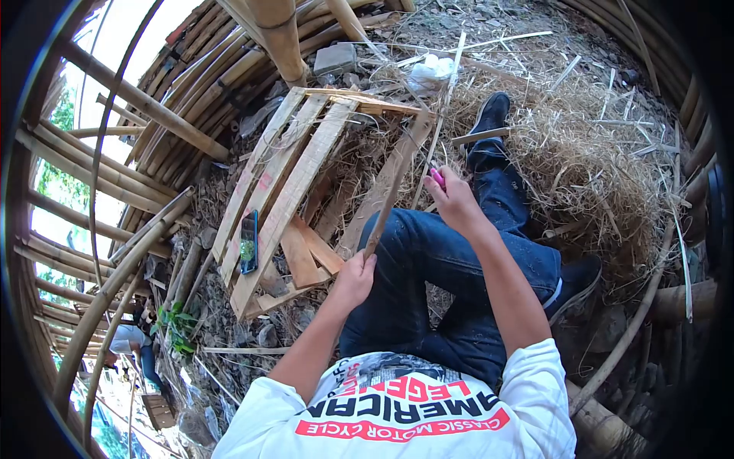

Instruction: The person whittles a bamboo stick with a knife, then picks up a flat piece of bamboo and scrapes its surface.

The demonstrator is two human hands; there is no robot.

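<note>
My left hand (355, 280) is closed round the lower end of a brown wooden stick (396, 183), beside my bent knee. The stick slants up and away toward the far corner of a wooden crate (294, 183). To the right, my right hand (454, 200) grips a small pink-handled tool (437, 178); its working end is too small to make out. A thin pale strip (445, 115) runs upward close to this tool. A phone (249, 242) lies on the crate slats.
Shavings (589, 176) are heaped right of my outstretched leg. A white plastic bag (432, 74) and a grey block (335, 59) lie beyond the crate. Bamboo poles (145, 107) frame the left side. Another person (134, 342) is at the far left, beyond the bamboo.
</note>
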